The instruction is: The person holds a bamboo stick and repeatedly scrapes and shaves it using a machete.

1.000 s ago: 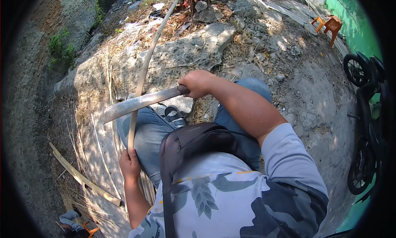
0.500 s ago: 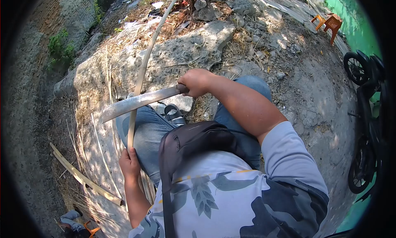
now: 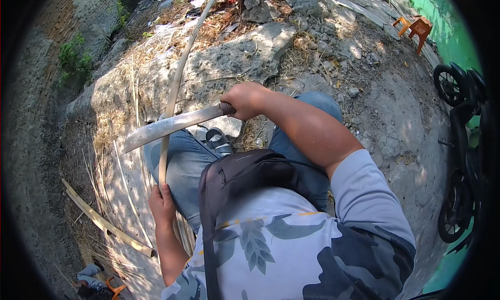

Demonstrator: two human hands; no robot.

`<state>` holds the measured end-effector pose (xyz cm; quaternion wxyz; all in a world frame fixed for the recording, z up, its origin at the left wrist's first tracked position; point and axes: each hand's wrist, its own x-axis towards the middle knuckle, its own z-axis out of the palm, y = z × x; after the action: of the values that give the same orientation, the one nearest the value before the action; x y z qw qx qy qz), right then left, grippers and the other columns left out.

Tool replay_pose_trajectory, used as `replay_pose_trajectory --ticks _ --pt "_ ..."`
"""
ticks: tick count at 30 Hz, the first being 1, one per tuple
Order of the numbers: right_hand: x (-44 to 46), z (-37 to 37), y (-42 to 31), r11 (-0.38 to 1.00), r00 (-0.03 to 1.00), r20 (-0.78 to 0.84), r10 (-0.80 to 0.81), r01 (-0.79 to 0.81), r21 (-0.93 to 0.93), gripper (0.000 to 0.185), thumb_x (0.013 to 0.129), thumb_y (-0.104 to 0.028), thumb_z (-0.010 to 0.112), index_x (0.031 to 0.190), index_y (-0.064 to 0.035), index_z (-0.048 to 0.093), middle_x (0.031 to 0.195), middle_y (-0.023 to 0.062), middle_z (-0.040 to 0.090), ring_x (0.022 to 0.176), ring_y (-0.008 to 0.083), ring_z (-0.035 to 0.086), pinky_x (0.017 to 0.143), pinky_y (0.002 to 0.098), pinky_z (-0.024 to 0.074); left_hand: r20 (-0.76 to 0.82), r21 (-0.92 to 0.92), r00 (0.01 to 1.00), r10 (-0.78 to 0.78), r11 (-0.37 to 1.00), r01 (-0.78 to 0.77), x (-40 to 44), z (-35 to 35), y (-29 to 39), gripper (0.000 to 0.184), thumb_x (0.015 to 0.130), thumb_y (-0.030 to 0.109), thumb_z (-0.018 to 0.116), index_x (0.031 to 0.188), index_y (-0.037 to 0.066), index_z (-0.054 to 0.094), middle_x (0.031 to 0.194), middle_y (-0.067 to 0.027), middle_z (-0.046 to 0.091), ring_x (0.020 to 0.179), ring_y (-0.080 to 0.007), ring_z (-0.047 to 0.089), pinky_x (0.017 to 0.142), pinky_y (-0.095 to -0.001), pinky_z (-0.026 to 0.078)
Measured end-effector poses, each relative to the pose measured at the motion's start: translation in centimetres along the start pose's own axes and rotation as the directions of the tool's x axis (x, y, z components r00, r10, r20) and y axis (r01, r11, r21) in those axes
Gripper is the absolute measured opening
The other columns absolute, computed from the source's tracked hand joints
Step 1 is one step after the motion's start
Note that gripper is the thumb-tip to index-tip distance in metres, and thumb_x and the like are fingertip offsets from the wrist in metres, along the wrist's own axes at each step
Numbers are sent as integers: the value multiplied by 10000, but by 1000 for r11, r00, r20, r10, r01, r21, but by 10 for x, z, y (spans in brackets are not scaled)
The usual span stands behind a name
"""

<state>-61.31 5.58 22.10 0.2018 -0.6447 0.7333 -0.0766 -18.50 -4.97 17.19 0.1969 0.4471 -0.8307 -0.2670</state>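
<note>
Gripped the knife [image 3: 190, 120] by its handle [image 3: 226, 108] in the right hand [image 3: 247, 100], with the fist closed firmly around it. Held the blade out leftward, slanting down toward its angular tip, and crossed it over the strip [image 3: 178, 73]. Could not tell whether the edge bit into the strip or merely lay against it.

Clasped the strip near its lower visible part in the left hand [image 3: 162, 203], with the thumb laid on the upward face and the other fingers largely hidden. Ran the strip from there alongside the left leg of the jeans [image 3: 185, 167], beneath the blade, then up over the slab [image 3: 234, 58] to the top edge of the view.

Wore a dark bag [image 3: 250, 177] across the waist; found any lettering on it too small to read. Saw leaf shapes and camouflage patches printed on the shirt [image 3: 286, 248]. Could not make out any label on the motorbike [image 3: 458, 123], well apart at the right, nor on the chair [image 3: 420, 32] near the green wall [image 3: 453, 27].

Noted thin slats [image 3: 126, 180] and thicker split pieces [image 3: 104, 223] on the ground beyond the left arm, and part of another person [image 3: 91, 276] at the lower left
</note>
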Motion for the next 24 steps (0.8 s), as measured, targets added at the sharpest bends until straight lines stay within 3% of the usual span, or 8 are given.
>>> replay_pose_trajectory --ticks 4,7,10,17,22,24 --pt "-1 -11 -3 994 1000 -10 -18 17 -106 232 844 -269 731 1058 -182 732 1008 113 753 1004 333 723 863 488 569 -7 5 1000 13 1000 -13 3 -1 8 594 1061 503 554 773 -12 488 627 -193 506 573 -282 479 567 -432 403" --pt "0 -9 0 998 998 -11 66 -66 21 237 828 -226 708 1060 -184 728 1002 112 753 1000 335 725 855 490 574 -6 17 1000 7 1000 -7 -1 -2 3 588 1061 502 552 776 -9 494 632 -202 512 570 -306 487 568 -440 408" --pt "-3 -16 -2 993 990 -83 115 -113 26 245 812 -205 697 1054 -173 726 990 114 754 988 338 728 856 487 577 -5 32 1000 15 999 -15 1 -1 1 586 1061 501 551 777 -8 496 630 -202 510 567 -308 486 563 -441 407" --pt "2 -7 -12 992 1000 12 5 -3 -124 251 838 -232 704 1076 -154 718 1005 118 756 987 341 731 867 475 574 22 3 1000 8 1000 -8 2 -5 6 583 1062 490 556 761 -4 488 611 -199 509 546 -287 478 549 -436 402" --pt "13 -11 33 937 954 -142 264 -218 274 348 892 -364 744 1147 -129 716 1089 144 751 1052 352 707 919 476 554 32 30 999 -9 1000 8 2 -6 8 569 1067 481 551 775 -5 512 610 -190 519 545 -271 480 548 -428 402" --pt "18 -10 49 905 915 -183 359 -293 310 353 891 -367 744 1153 -131 715 1092 138 751 1060 348 706 928 475 550 35 34 999 -12 999 11 1 -9 10 567 1068 482 550 778 -4 515 606 -181 516 548 -261 474 549 -422 403"
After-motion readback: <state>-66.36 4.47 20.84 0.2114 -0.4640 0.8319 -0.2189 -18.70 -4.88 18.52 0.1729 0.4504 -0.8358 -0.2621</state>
